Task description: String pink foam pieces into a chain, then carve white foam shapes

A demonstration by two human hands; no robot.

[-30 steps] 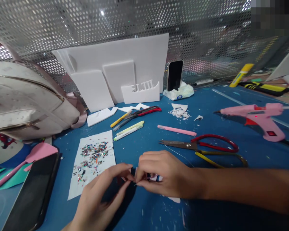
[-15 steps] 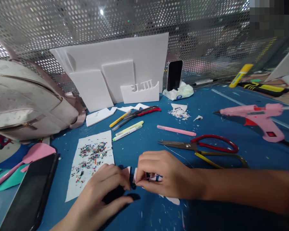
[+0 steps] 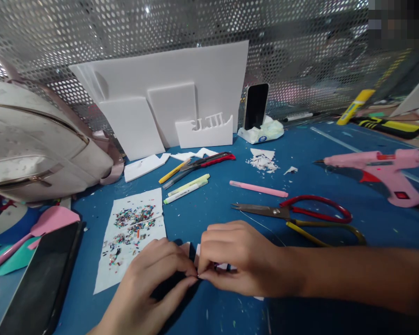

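At the front of the blue table, my left hand (image 3: pixel 157 279) and my right hand (image 3: pixel 240 258) meet fingertip to fingertip. Thumb and fingers of each hand are pinched together, on something too small to make out. Small pale pink and white pieces (image 3: pixel 197 253) show behind and under my right hand, mostly covered by it. Left of my hands lies a white paper sheet (image 3: pixel 106 274) strewn with tiny coloured shiny bits (image 3: pixel 134 218). Just beyond my right hand lie scissors (image 3: pixel 261 210) with one red and one yellow handle.
A pink glue gun (image 3: pixel 377 165) lies at right. Markers (image 3: pixel 186 191), a pink pen (image 3: pixel 258 188) and a red-black cutter (image 3: pixel 212 160) lie mid-table. White foam boards (image 3: pixel 132 128) and a propped phone (image 3: pixel 256 107) stand behind. A dark phone (image 3: pixel 42 279) and backpack (image 3: pixel 49 144) are at left.
My left thumb and fingers have closed into a pinch and moved right, up against my right fingertips. My right hand stays pinched, slightly lower in view. The whole view has shifted a little.
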